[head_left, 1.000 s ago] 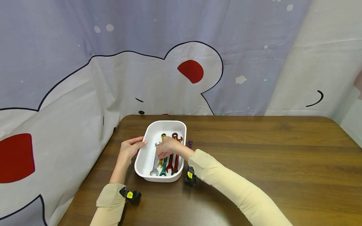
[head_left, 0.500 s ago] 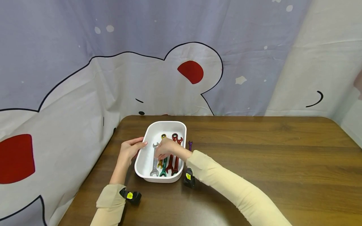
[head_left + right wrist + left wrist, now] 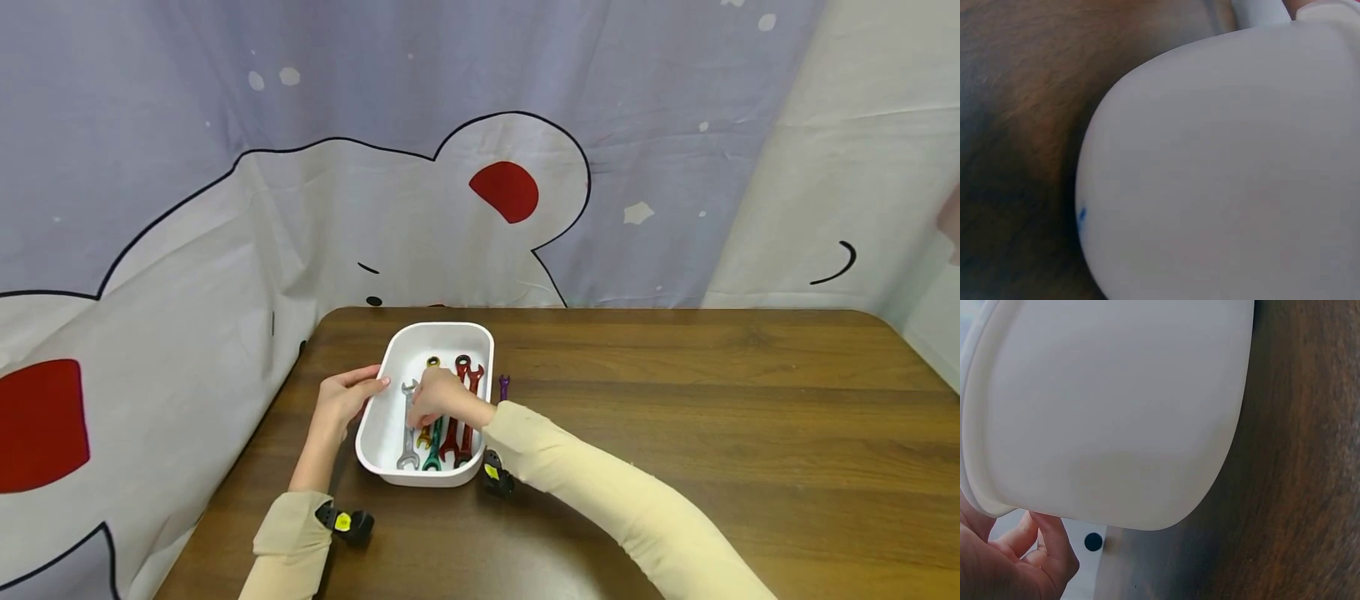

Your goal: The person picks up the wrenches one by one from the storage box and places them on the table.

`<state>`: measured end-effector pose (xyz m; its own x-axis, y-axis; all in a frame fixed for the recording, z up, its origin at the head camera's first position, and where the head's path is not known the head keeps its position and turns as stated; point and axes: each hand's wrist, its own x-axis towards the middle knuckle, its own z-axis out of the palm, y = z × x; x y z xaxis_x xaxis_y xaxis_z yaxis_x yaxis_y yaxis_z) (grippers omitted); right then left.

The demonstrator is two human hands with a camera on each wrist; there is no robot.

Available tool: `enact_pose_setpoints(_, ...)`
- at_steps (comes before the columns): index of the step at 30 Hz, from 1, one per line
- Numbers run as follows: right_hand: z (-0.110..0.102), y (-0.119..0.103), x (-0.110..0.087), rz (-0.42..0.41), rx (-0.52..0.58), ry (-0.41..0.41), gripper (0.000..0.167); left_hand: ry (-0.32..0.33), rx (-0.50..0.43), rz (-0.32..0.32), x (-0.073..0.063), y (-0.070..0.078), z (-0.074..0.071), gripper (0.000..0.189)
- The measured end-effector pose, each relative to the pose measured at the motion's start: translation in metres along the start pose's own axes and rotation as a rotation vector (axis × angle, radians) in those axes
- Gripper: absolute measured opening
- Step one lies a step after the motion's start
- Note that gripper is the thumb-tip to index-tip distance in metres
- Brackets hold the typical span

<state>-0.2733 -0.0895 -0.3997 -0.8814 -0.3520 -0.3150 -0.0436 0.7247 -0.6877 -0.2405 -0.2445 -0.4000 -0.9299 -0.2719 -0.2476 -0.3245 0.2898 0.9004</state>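
My left hand (image 3: 345, 396) grips the left rim of a white plastic bin (image 3: 373, 442), thumb on top and fingers outside. The left wrist view shows fingers (image 3: 1057, 547) against the bin's outer wall. My right hand (image 3: 442, 397) reaches inside, its curled fingers pinching a silver wrench (image 3: 408, 450) near the middle; the exact contact is partly hidden. Beside it lie a yellow wrench (image 3: 424, 437), a green wrench (image 3: 432, 457) and two red wrenches (image 3: 450, 447), partly covered by my hand and wrist. Only the bin's outside fills most of the right wrist view.
A purple wrench (image 3: 504, 387) lies on the wooden table (image 3: 675, 400) just right of the bin, partly behind my sleeve. Something reddish shows between my left hand and the bin, too small to tell. A printed curtain (image 3: 360, 208) hangs behind the table.
The silver wrench's upper end has shifted a little to the left, with my right hand moving slightly left too. My left hand and the bin have stayed in place.
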Motion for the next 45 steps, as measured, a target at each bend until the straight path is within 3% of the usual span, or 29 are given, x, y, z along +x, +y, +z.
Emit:
enact_pose_setpoints(9,0.002,0.0,-0.002,-0.003,0.021,0.034,0.019,-0.001,-0.002,0.01,0.0,0.0,0.0,0.047)
enact_pose_setpoints(16,0.011,-0.004,0.003,0.054,-0.011,0.07,0.032,-0.007,-0.015,0.01,-0.001,0.0,0.0,0.047)
enact_pose_setpoints(21,0.012,-0.006,0.004,0.07,0.01,0.066,0.032,-0.011,-0.036,0.011,-0.001,0.0,0.0,0.047)
enact_pose_setpoints(31,0.011,-0.006,0.001,0.011,0.07,0.073,0.029,0.005,0.004,0.014,0.0,-0.001,0.001,0.045)
enact_pose_setpoints(40,0.013,-0.007,0.0,0.01,0.001,0.082,0.028,-0.004,-0.025,0.016,-0.001,0.0,0.0,0.047)
enact_pose_setpoints(45,0.014,-0.006,0.004,0.007,-0.095,0.088,0.031,-0.003,-0.029,0.015,0.0,0.0,0.0,0.047)
